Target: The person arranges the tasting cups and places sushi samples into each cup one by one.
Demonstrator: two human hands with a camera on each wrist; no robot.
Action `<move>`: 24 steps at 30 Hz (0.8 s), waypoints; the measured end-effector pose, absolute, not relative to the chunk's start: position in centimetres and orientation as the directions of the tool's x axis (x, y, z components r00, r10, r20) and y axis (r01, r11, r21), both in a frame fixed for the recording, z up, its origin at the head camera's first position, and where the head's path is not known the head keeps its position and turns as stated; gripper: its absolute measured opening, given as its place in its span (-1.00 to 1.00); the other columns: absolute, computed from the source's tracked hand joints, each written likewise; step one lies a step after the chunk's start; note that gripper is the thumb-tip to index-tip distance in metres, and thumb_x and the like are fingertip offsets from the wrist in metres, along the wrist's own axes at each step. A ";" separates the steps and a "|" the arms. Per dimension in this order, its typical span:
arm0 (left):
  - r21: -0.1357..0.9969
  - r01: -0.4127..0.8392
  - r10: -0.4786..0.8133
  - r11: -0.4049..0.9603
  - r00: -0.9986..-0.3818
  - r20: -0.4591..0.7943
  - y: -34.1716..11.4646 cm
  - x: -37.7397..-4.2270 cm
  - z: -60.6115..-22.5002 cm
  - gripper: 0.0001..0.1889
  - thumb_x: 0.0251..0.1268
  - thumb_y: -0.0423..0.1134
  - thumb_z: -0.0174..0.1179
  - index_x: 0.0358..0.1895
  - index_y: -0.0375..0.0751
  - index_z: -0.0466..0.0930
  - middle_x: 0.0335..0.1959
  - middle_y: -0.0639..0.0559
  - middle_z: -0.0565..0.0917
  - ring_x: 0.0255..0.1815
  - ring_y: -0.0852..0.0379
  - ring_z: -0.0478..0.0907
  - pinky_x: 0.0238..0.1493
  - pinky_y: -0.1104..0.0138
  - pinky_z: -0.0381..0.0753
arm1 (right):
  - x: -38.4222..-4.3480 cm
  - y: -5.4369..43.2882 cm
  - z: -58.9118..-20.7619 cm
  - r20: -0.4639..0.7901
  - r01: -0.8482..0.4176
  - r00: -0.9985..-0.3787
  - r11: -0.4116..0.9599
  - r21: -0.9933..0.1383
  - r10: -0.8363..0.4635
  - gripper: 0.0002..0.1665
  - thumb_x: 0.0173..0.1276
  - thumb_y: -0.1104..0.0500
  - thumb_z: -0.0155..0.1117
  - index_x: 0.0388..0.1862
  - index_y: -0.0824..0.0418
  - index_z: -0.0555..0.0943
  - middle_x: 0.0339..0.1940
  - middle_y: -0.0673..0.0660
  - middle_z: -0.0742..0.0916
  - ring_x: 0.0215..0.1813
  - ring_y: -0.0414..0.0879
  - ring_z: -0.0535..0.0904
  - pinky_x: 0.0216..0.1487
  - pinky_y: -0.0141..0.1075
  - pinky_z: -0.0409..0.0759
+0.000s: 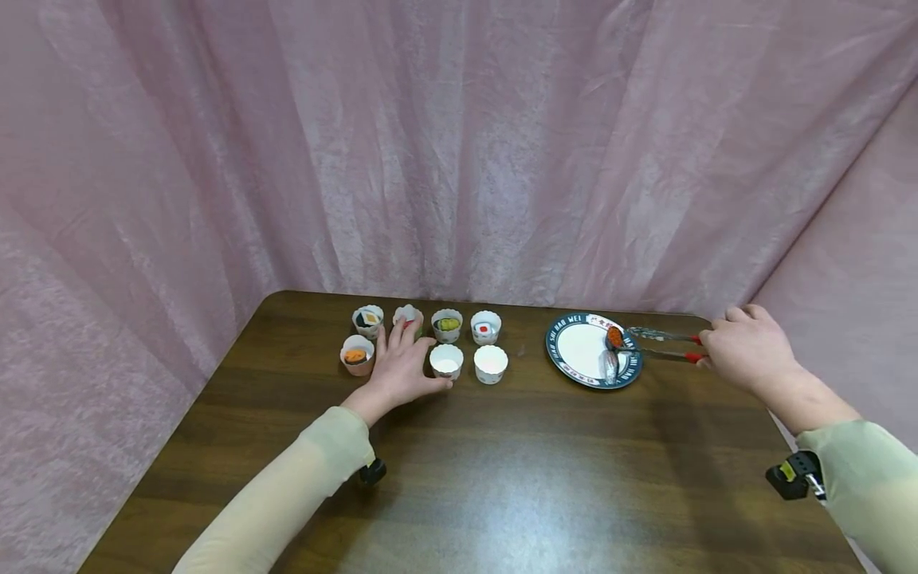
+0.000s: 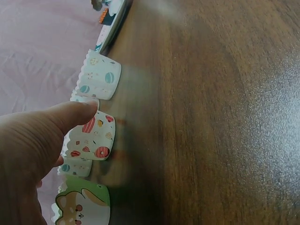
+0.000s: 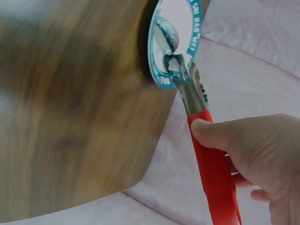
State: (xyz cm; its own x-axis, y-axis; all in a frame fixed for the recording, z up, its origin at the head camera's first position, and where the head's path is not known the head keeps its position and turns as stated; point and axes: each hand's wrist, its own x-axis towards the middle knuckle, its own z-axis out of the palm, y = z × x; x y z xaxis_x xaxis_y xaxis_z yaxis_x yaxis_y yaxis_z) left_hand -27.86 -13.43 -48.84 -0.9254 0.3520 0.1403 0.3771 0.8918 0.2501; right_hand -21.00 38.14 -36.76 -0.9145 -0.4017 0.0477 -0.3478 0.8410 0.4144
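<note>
My right hand grips red-handled metal tongs, its thumb lying along the handle. The tong ends reach over the blue-rimmed plate, right at a dark sushi piece with an orange-red top. Beside that piece lies a silvery sushi piece. My left hand is spread over the paper cups, holding nothing. Its thumb and index fingertip lie on either side of a white-lined cup. In the left wrist view the thumb overlaps the rim of this red-printed cup.
Another white-lined cup stands to the right. Cups with an orange piece, an egg-topped piece, a green piece and a red-centred piece surround the left hand. Pink curtain hangs behind the wooden table.
</note>
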 end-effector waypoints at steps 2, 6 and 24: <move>0.246 0.377 0.353 0.893 -0.926 0.137 -13.5 -27.8 -48.9 -0.13 -0.02 0.39 0.46 0.29 -0.12 0.58 0.64 -0.21 0.08 0.64 -0.31 -0.19 0.46 -0.39 -0.28 | -21.1 38.3 -37.1 0.046 -0.352 -0.913 0.840 0.413 -0.405 -0.63 0.07 -0.08 0.62 -0.44 0.14 0.67 -0.46 0.08 0.65 -0.20 0.19 0.54 0.06 0.22 0.41; 0.241 0.377 0.354 0.894 -0.926 0.131 -13.4 -27.8 -49.0 -0.13 -0.01 0.39 0.46 0.29 -0.11 0.59 0.64 -0.20 0.07 0.64 -0.31 -0.18 0.47 -0.38 -0.28 | -21.2 38.5 -37.8 0.054 -0.355 -0.911 0.843 0.404 -0.410 -0.62 0.07 -0.08 0.63 -0.46 0.15 0.66 -0.47 0.09 0.65 -0.17 0.21 0.55 0.05 0.22 0.41; 0.273 0.358 0.336 0.893 -0.934 0.124 -13.7 -27.5 -49.1 -0.15 0.00 0.37 0.45 0.30 -0.09 0.58 0.61 -0.21 0.13 0.64 -0.32 -0.18 0.48 -0.36 -0.32 | -22.4 38.7 -39.4 0.159 -0.286 -0.918 0.885 0.368 -0.362 -0.71 0.12 0.10 0.60 -0.38 0.19 0.64 -0.44 0.12 0.59 -0.17 0.21 0.47 0.03 0.20 0.37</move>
State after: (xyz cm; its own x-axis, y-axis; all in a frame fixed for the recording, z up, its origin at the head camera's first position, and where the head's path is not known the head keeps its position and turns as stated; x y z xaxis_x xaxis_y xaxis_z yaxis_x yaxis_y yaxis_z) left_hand -27.50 -13.75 -49.10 -0.9335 0.3363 0.1242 0.3580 0.8929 0.2732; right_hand -22.39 38.70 -39.37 -0.9185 -0.3623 0.1585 -0.2856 0.8849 0.3679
